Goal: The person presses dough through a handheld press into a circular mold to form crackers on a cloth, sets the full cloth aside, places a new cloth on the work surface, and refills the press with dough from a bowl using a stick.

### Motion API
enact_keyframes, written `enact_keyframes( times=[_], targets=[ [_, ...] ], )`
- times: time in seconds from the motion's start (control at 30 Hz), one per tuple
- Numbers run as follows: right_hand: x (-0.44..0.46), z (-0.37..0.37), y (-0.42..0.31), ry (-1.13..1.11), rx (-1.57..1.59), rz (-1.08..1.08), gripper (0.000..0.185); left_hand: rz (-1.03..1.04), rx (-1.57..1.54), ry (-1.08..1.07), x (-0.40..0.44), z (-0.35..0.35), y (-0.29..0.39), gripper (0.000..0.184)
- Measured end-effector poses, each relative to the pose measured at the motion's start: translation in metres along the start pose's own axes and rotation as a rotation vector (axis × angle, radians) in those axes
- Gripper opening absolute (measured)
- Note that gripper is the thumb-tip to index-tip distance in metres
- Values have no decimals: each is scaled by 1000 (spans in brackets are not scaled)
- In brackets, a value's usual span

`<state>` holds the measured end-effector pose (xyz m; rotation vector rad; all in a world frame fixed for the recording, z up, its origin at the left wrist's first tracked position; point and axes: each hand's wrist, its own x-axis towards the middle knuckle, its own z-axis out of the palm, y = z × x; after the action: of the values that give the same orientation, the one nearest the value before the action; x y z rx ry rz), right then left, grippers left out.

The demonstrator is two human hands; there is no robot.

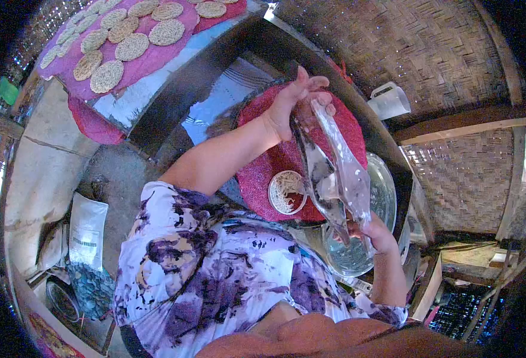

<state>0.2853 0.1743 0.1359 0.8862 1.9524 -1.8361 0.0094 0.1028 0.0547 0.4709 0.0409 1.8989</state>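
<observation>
My left hand [301,101] is closed around the upper end of a long, pale, glossy piece [349,161] that looks like plastic, with a darker, partly see-through side. My right hand [373,232] pinches its lower end. The piece is stretched slantwise between both hands, above the right side of a round red cloth-covered surface [257,173]. On that surface, left of the piece, sits a small round pale-rimmed container [287,192] with thin whitish strands inside. What exactly the piece is cannot be made out.
Round woven-looking pale discs [133,46] lie on a pink cloth [182,45] at the upper left. Clear round containers [382,185] stand at the right. A translucent mug [389,101] is near the woven wall [424,53]. A white printed sack [88,230] is at the lower left.
</observation>
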Motion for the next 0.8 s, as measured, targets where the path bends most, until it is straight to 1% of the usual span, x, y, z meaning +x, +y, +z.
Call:
enact_keyframes(
  times=[0.07, 0.2, 0.27, 0.37, 0.4, 0.5, 0.53, 0.63, 0.73, 0.8],
  targets=[
    [-6, 0, 3, 34, -8, 7, 70, -30, -14, -1, -3, -1, -6, 49],
    [-17, 5, 5, 20, 53, 33, 70, -45, -16, 121, -13, 4, -15, 48],
    [-19, 10, 8, 27, 109, 39, 68, -60, -34, 172, -19, 7, -14, 48],
    [-16, 19, 9, 42, 143, 26, 67, -45, -26, 185, -28, 9, -9, 49],
    [-16, 23, 5, 28, 172, 50, 68, -43, -41, 231, -30, 13, -5, 48],
    [-4, 26, 16, 24, 144, -2, 68, -16, -22, 195, -28, 9, 3, 48],
    [-3, 32, 5, 18, 191, 26, 66, -32, -6, 184, -26, 4, 8, 48],
    [4, 27, 9, 71, 48, -39, 67, -18, 5, 182, -20, 10, 13, 47],
    [0, 25, 2, 65, 56, 14, 67, -28, -1, 141, -16, 9, 7, 47],
    [-5, 26, 4, 114, 39, 5, 65, -42, 15, 212, -16, 6, -1, 47]
  ],
)
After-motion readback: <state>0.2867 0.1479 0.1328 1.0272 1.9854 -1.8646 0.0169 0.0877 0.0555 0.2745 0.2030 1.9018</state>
